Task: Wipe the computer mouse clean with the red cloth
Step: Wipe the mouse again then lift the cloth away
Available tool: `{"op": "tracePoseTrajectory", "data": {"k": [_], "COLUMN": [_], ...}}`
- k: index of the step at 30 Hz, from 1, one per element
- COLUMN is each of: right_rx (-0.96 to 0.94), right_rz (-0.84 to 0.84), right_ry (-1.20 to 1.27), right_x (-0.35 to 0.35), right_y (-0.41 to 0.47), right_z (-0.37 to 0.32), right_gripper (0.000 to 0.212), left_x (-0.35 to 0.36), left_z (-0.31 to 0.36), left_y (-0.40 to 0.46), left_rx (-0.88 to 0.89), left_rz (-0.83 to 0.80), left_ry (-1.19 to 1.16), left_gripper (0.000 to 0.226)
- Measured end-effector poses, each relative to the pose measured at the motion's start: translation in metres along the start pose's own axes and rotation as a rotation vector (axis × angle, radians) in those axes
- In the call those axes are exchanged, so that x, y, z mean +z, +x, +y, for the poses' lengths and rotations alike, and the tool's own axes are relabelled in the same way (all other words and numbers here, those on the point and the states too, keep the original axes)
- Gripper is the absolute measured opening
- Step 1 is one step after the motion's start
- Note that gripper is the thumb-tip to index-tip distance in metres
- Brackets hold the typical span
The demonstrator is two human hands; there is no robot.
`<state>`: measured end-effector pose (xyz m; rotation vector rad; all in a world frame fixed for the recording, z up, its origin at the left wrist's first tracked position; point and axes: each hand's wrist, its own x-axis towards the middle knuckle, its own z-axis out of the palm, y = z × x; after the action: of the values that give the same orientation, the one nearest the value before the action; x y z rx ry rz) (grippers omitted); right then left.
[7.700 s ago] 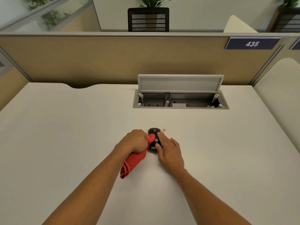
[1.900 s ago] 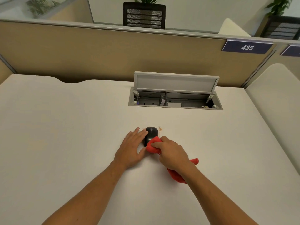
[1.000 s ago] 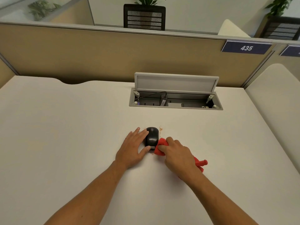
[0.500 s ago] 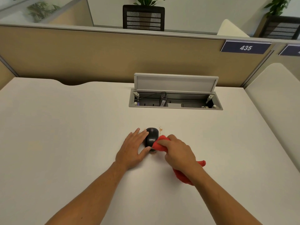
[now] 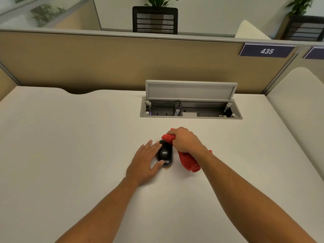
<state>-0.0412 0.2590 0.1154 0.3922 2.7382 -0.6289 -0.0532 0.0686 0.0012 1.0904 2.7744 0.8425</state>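
Cloth [image 5: 188,159] forward; mouse [image 5: 164,153] lengthwise, front away.

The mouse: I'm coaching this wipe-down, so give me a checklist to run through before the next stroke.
1. Mouse steadied: ok, the left hand lies flat against its left side, thumb at the near end.
2. Cloth gripped: ok, the right hand is closed around the red cloth.
3. Cloth on the mouse: ok, its bunched end meets the far right edge.
4. Top of the mouse clean: cannot tell.
5. Desk beside the mouse clean: not ok, small brownish specks at the near end.
6. Loose cloth tail clear of the open cable tray: ok.
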Motion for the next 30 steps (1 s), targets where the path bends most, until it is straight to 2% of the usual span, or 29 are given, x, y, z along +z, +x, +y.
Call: {"op": "tracePoseTrajectory", "data": {"k": [3, 9, 15, 18, 23, 30], "right_rx": [-0.002, 0.023, 0.023, 0.025, 0.003, -0.027], "right_rz": [-0.067, -0.085, -0.134, -0.154, -0.065, -0.083], "right_ry": [-0.027, -0.052, -0.049, -0.084, -0.037, -0.07], "right_x": [0.004, 0.01, 0.003, -0.011, -0.018, -0.003], "right_y": [0.004, -0.001, -0.012, -0.013, -0.003, 0.009], "right_z": [0.0, 0.004, 0.011, 0.012, 0.0, -0.016], "right_gripper": [0.049, 0.049, 0.03, 0.033, 0.044, 0.043], "left_x": [0.0, 0.0, -0.001, -0.001, 0.0, 0.002], "left_z": [-0.001, -0.001, 0.001, 0.002, 0.002, -0.002], "left_y": [0.0, 0.001, -0.001, -0.001, 0.001, 0.002], "left_rx": [0.005, 0.012, 0.004, 0.003, -0.035, 0.001], "left_rz": [0.001, -0.003, 0.008, 0.003, -0.021, -0.01], "left_ry": [0.0, -0.015, -0.017, -0.021, -0.016, -0.016], "left_gripper": [0.064, 0.064, 0.065, 0.066, 0.072, 0.066]}}
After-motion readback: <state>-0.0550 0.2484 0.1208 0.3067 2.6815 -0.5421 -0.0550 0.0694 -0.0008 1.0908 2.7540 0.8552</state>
